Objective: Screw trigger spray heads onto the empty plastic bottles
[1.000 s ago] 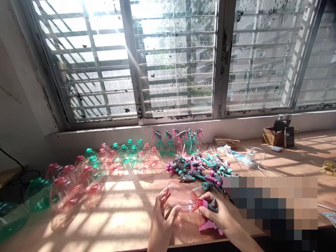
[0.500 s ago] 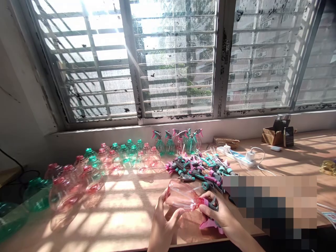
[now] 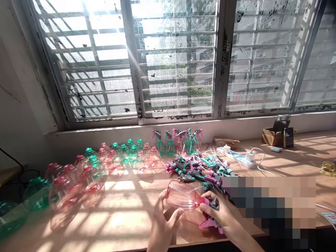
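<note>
A clear pink plastic bottle (image 3: 181, 198) lies on its side above the front edge of the wooden table (image 3: 123, 217), base pointing left. My left hand (image 3: 163, 224) is wrapped round its body from below. My right hand (image 3: 219, 215) is closed on the pink and grey trigger sprayer head (image 3: 211, 210) fitted at the bottle's neck. A thin tube shows inside the bottle.
Several empty pink and green bottles (image 3: 86, 171) crowd the table's left. A pile of loose sprayer heads (image 3: 202, 168) lies just behind my hands; several finished spray bottles (image 3: 178, 141) stand by the window. A power strip (image 3: 240, 157) and a small cardboard box (image 3: 278, 134) sit right.
The bottle has tipped slightly, its base rising and turning more toward me, as both hands shifted their hold. Nothing else on the table has moved.
</note>
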Action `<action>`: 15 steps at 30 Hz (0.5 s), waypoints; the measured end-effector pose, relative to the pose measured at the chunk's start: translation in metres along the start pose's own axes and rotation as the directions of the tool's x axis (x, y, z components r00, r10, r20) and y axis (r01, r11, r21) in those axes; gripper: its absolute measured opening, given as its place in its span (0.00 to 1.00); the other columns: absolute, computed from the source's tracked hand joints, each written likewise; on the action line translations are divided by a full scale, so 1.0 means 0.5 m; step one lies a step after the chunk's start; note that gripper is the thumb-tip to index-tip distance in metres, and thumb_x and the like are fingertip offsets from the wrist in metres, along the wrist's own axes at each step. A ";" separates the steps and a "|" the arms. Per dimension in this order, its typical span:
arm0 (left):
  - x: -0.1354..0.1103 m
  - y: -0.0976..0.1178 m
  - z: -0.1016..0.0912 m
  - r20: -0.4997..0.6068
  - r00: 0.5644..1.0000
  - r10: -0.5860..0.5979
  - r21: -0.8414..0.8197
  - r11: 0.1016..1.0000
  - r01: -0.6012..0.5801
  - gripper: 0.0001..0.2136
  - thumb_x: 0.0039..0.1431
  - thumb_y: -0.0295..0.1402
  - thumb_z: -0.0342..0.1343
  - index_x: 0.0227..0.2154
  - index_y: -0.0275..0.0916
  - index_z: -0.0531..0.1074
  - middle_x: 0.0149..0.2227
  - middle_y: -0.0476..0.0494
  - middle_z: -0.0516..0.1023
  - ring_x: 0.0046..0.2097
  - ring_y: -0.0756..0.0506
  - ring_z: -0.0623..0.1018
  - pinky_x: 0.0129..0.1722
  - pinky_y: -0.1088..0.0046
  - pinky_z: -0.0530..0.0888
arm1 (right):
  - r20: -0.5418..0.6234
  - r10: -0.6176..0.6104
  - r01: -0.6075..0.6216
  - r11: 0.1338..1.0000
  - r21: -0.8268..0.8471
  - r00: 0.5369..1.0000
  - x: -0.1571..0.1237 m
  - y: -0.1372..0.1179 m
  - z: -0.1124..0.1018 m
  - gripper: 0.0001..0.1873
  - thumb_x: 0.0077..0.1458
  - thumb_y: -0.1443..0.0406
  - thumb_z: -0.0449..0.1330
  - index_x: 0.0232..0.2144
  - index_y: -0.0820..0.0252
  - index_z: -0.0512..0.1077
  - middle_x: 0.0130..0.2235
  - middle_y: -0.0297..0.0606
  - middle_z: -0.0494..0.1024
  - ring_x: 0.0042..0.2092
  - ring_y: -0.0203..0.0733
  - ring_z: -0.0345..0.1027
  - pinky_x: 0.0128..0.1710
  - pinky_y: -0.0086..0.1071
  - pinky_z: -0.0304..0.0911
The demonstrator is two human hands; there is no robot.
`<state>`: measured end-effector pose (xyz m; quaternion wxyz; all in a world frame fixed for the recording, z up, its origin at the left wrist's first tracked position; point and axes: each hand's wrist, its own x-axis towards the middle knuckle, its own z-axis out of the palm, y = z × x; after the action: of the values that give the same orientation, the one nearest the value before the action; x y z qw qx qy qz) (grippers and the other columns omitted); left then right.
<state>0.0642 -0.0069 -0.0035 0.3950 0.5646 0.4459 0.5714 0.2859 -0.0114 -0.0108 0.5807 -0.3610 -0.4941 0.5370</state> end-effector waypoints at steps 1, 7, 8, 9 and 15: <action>-0.002 0.005 0.003 0.007 1.000 -0.030 -0.050 0.998 0.030 0.28 0.55 0.48 0.64 0.56 0.43 0.68 0.53 0.34 0.79 0.51 0.34 0.82 0.46 0.61 0.81 | -0.001 -0.011 0.011 1.000 -0.012 1.000 -0.001 0.003 0.000 0.23 0.48 0.51 0.74 0.36 0.56 0.71 0.23 0.28 0.74 0.25 0.37 0.69 0.28 0.28 0.64; 0.001 0.010 0.000 -0.043 0.995 0.095 -0.072 0.993 -0.098 0.23 0.54 0.43 0.66 0.52 0.46 0.72 0.66 0.36 0.65 0.66 0.32 0.67 0.52 0.61 0.78 | 0.002 0.004 -0.004 1.000 0.028 1.000 -0.005 -0.005 0.006 0.22 0.51 0.51 0.73 0.36 0.57 0.70 0.24 0.29 0.75 0.25 0.38 0.69 0.28 0.30 0.66; 0.002 0.007 -0.003 -0.044 0.994 0.102 -0.047 0.993 -0.104 0.23 0.54 0.42 0.65 0.53 0.47 0.72 0.67 0.37 0.64 0.66 0.32 0.67 0.50 0.63 0.79 | 0.003 0.012 -0.012 0.999 0.042 1.000 -0.006 -0.008 0.007 0.21 0.52 0.51 0.72 0.36 0.57 0.70 0.24 0.30 0.75 0.25 0.38 0.70 0.28 0.31 0.67; 0.003 0.003 -0.005 -0.042 0.994 0.099 -0.025 0.995 -0.100 0.22 0.55 0.42 0.64 0.53 0.47 0.72 0.66 0.38 0.65 0.65 0.33 0.68 0.48 0.64 0.80 | 0.002 0.015 -0.015 0.998 0.055 1.000 -0.006 -0.011 0.008 0.20 0.53 0.51 0.72 0.36 0.57 0.70 0.25 0.30 0.75 0.25 0.38 0.70 0.28 0.31 0.67; 0.000 -0.005 -0.003 0.001 1.000 0.026 -0.128 0.991 -0.026 0.27 0.51 0.38 0.68 0.54 0.47 0.68 0.63 0.37 0.71 0.66 0.34 0.69 0.57 0.61 0.77 | 0.004 -0.048 0.048 0.999 0.003 0.999 -0.001 0.002 0.004 0.21 0.49 0.52 0.74 0.36 0.57 0.71 0.23 0.28 0.74 0.25 0.37 0.69 0.27 0.29 0.66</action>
<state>0.0624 -0.0063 -0.0056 0.4236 0.5447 0.4003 0.6030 0.2836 -0.0121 -0.0115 0.5929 -0.3470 -0.5030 0.5245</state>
